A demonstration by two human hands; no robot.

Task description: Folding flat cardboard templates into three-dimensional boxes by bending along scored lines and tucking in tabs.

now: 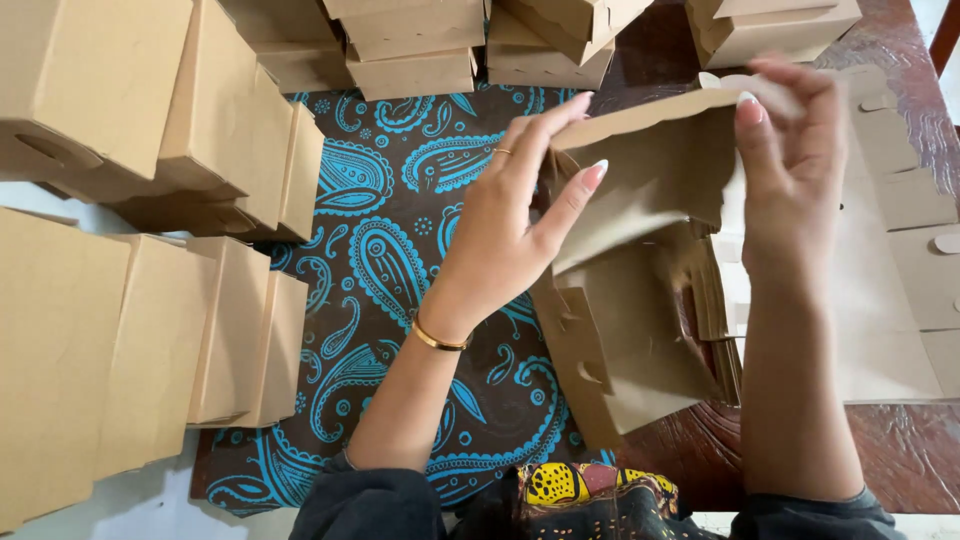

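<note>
1. Left hand point(505, 225): fingers narrow, thumb and forefinger pinched on the left edge of a flat brown cardboard box blank point(640, 210). Thin ring point(501, 151) on one finger, pale nails.
2. Right hand point(790, 150): fingers curled over the blank's upper right corner, thumb in front, other fingers behind. Gripping it.
3. The blank is held up between both hands, above the table, partly unfolded; top flap spread wide, lower panels hanging down toward the person's lap.
4. Gold bangle point(438, 340) on the left wrist. Dark sleeves on both forearms.
5. Just under and behind the held blank: a stack of flat blanks point(890, 300), on the dark wooden table point(900, 450), right side.
6. Blue-and-black paisley cloth point(390, 260) covers the middle of the table, under the left forearm.
7. Left side: folded brown boxes point(150, 330) stacked in rows, touching each other, well apart from the hands.
8. Top edge: more folded boxes point(420, 45) in a row across the far side.
9. Bottom centre: yellow patterned fabric point(590, 485) at the person's lap.
</note>
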